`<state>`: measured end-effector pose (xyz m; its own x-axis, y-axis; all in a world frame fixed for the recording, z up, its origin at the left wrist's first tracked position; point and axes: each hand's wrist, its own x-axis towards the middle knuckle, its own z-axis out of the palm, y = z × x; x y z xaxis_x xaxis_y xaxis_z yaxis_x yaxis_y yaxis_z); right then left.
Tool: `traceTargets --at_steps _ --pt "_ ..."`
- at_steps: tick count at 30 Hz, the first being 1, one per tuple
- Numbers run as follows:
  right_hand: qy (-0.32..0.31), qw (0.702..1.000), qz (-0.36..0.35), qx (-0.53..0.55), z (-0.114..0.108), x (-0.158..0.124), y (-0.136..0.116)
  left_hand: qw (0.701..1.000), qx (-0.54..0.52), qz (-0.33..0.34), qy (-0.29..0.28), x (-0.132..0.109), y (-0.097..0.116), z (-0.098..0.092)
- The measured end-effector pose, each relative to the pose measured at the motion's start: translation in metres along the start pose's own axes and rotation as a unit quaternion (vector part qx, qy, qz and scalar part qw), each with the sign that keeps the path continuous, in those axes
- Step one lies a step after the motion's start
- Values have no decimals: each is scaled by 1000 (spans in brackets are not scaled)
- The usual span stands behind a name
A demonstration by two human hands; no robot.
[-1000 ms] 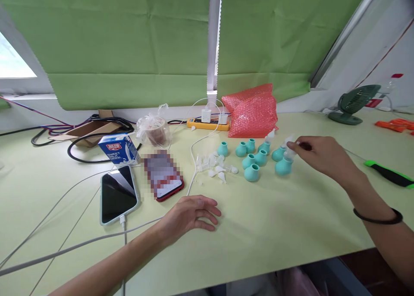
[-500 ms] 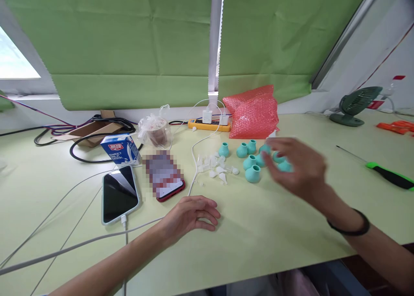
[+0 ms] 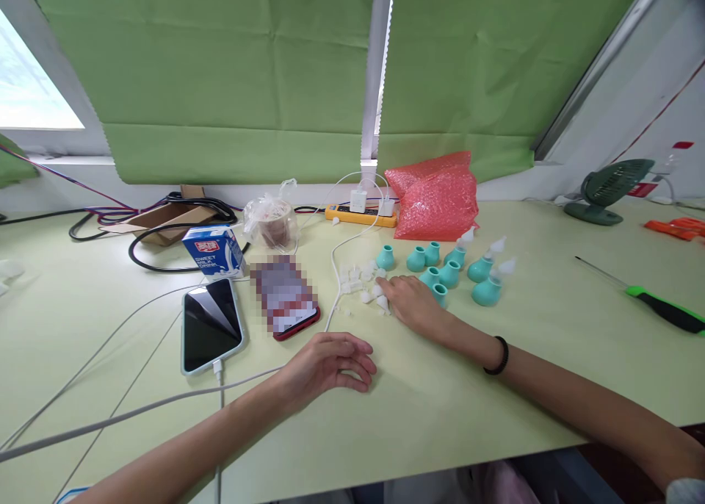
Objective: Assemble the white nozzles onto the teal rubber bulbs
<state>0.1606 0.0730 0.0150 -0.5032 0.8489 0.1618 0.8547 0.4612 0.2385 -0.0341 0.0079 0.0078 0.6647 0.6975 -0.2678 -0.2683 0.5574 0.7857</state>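
Several teal rubber bulbs (image 3: 449,272) stand in a cluster on the pale green table (image 3: 440,401); three at the right carry clear white tips, such as the bulb with tip (image 3: 487,289). A small heap of loose clear tips (image 3: 360,280) lies left of them. My right hand (image 3: 410,304) lies palm down at that heap, fingertips on one of the tips, with a teal bulb just behind its knuckles. My left hand (image 3: 330,361) rests on the table nearer me, fingers loosely curled, holding nothing, beside a white cable (image 3: 137,412).
Two phones (image 3: 212,324) lie left of centre by a blue milk carton (image 3: 212,250). A red bubble-wrap bag (image 3: 435,195), a yellow power strip (image 3: 360,214) and a bagged cup (image 3: 272,225) stand behind. A green-handled screwdriver (image 3: 661,309) and a fan (image 3: 606,188) are at the right.
My right hand left the tipped bulb at the right and swept left across the bulbs to the heap of clear tips. The left hand stayed where it was.
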Motion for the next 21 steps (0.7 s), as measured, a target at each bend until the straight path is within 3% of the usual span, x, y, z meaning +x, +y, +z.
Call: traceTargets --at_steps 2,5,7,9,12,16,18,21 --pt "21 1000 -3 5 -2 -3 1 1000 1 3 9 0 -1 0" --pt "129 990 -29 56 -6 -11 -3 999 -6 14 34 -1 -1 1" --pt "216 964 -79 134 -8 -20 -13 997 -13 37 60 -1 -2 3" --pt "255 927 -143 233 -8 -29 -25 995 -9 68 77 -1 -3 4" --pt "253 877 -180 368 -7 -37 -41 986 66 115 97 -1 -5 8" --pt "203 850 -168 456 -11 -31 -37 943 208 175 191 -3 -7 10" --pt "175 852 -176 461 -13 -24 -29 927 237 183 225 -4 -8 9" --pt "166 888 -185 386 -9 -10 -22 915 275 188 228 -4 -12 6"
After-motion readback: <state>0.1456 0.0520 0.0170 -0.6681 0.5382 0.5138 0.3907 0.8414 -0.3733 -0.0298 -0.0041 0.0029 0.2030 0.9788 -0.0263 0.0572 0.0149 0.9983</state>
